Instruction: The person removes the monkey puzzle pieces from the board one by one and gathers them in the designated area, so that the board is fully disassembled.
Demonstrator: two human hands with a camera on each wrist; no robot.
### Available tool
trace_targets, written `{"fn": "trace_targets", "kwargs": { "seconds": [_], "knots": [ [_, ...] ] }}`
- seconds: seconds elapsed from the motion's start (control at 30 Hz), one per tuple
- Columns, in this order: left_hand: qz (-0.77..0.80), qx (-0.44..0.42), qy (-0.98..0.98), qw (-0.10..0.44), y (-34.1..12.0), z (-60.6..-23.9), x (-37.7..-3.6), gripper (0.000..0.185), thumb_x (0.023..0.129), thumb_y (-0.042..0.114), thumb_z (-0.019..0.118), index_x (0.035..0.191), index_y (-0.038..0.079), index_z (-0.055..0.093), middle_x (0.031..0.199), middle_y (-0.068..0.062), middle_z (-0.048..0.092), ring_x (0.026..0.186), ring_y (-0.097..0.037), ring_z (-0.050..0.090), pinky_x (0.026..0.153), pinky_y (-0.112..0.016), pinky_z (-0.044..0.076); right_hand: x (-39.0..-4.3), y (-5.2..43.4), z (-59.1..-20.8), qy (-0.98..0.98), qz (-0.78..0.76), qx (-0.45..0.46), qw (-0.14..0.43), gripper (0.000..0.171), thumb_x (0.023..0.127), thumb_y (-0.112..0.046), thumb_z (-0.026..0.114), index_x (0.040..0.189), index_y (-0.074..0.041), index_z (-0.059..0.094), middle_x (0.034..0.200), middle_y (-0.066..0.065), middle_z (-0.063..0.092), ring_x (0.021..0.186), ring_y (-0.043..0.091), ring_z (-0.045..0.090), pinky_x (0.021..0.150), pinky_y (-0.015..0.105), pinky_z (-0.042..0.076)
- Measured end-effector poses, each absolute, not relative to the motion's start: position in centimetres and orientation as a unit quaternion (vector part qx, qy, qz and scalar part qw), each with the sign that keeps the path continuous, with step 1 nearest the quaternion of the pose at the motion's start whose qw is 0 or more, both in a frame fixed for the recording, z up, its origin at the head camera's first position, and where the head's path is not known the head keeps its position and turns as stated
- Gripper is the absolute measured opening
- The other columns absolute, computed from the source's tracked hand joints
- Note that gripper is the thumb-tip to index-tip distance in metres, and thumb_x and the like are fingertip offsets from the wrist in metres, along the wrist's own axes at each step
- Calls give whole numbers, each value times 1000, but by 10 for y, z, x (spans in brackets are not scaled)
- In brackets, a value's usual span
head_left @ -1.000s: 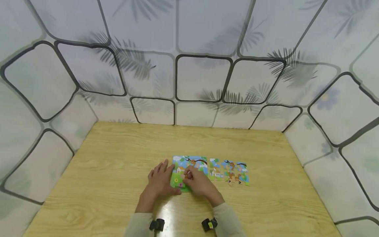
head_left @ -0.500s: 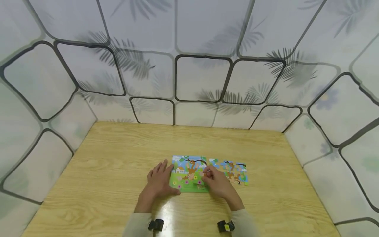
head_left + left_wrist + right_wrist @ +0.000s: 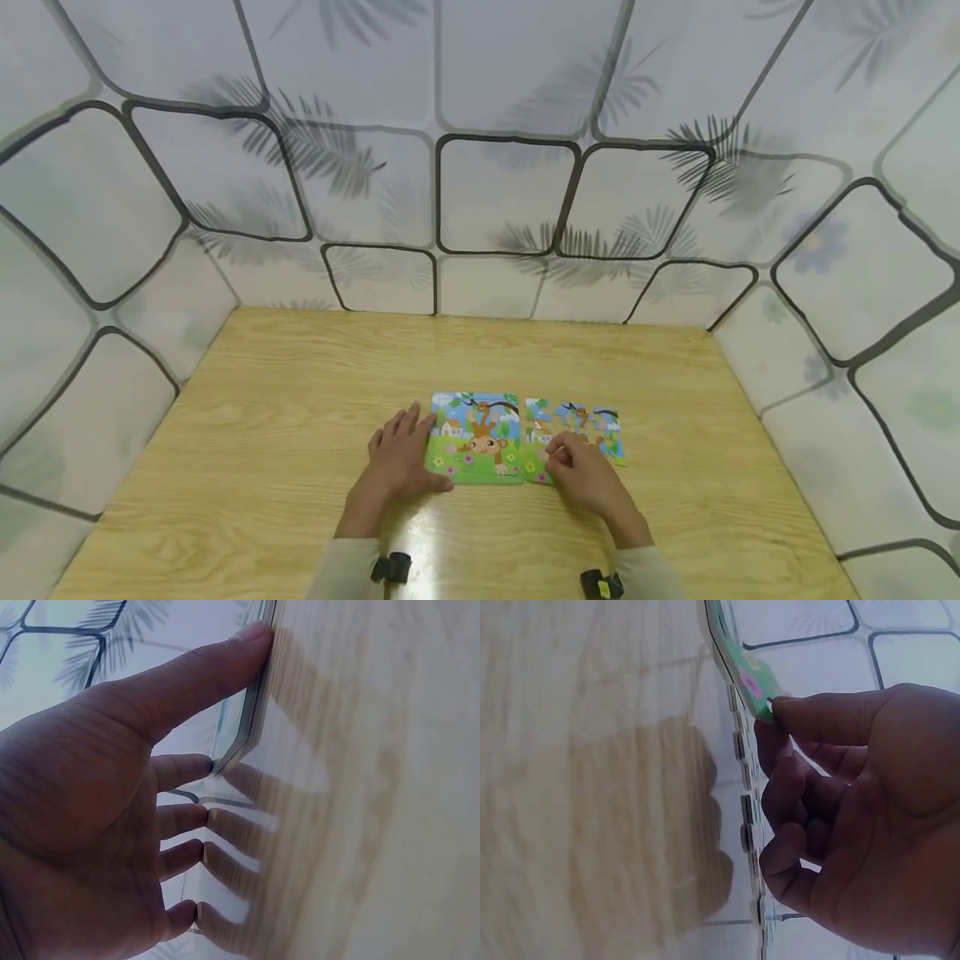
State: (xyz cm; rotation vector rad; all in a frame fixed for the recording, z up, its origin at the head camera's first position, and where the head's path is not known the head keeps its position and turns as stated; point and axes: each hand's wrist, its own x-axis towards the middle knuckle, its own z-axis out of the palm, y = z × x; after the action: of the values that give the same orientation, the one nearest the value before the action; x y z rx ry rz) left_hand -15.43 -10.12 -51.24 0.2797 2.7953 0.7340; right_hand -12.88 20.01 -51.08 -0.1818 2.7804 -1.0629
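Note:
A flat puzzle board (image 3: 474, 406) with a monkey hanging from a branch lies on the table. My left hand (image 3: 401, 454) is spread at its left side; in the left wrist view the thumb (image 3: 251, 634) touches the board's edge and the other fingertips rest on the table. My right hand (image 3: 592, 479) pinches a green puzzle piece (image 3: 754, 679) with a pink flower between thumb and forefinger, its other fingers curled. That piece is at the lower left of a group of loose puzzle pieces (image 3: 607, 425), laid right of the board and partly hidden by the hand.
The wooden table (image 3: 300, 375) carries the board and pieces near its middle. Behind it and at both sides stands a pale wall (image 3: 495, 287) with a stone and leaf pattern. Black camera straps sit at both wrists.
My right hand has moved right, from over the board to the loose pieces, carrying the puzzle piece, so the monkey picture is uncovered. My left hand has stayed at the board's left side.

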Motion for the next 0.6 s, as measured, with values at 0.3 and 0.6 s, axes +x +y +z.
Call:
{"fn": "trace_targets", "kwargs": {
  "seconds": [0.3, 0.6],
  "knots": [
    [260, 97, 954, 118, -101, -510, -154, 107, 64, 50, 86, 150, 12, 35, 161, -16, 19, 147, -41, 17, 113, -66, 15, -127, 201, -509, 951, -296, -72, 58, 5, 86, -7, 68, 91, -8, 68, 68, -7, 54, 61, 5, 47, 57, 18, 41],
    [263, 95, 952, 126, -101, -509, -154, 107, 64, 50, 85, 151, 12, 34, 161, -16, 18, 147, -41, 16, 113, -66, 15, -131, 189, -506, 954, -283, -87, 49, 12, 87, -10, 67, 99, -11, 70, 74, -9, 58, 66, 4, 50, 60, 20, 43]
  ]
}}
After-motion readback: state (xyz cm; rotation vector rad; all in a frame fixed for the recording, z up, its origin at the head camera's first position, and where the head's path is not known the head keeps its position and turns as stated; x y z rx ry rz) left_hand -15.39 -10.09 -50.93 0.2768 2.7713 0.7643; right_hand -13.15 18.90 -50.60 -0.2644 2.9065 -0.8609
